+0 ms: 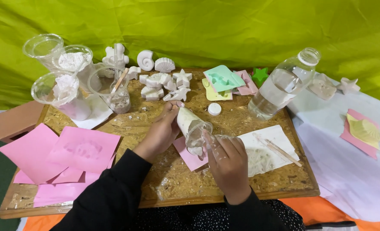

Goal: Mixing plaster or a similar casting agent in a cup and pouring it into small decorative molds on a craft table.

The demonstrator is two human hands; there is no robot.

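- We see a clear plastic cup (191, 125) tipped on its side above a pink mould (189, 156) that lies on the wooden board (224, 179), with white plaster paste at the cup's mouth.
- To do this well, we judge the cup should stay low over the mould and tilt slowly — thick paste tends to drop in a lump, so the scraping finger should draw it out in small pulls.
- The left hand (160, 134) is wrapped around the cup's base end, fingers closed on it and holding it slanted.
- The right hand (227, 160) sits at the cup's rim, fingers curled, the fingertip reaching into the mouth — it touches the cup rather than clamping it, and is dusted white.
- Near by stand a water bottle (282, 85) and a paper towel (267, 149) bearing wooden sticks.
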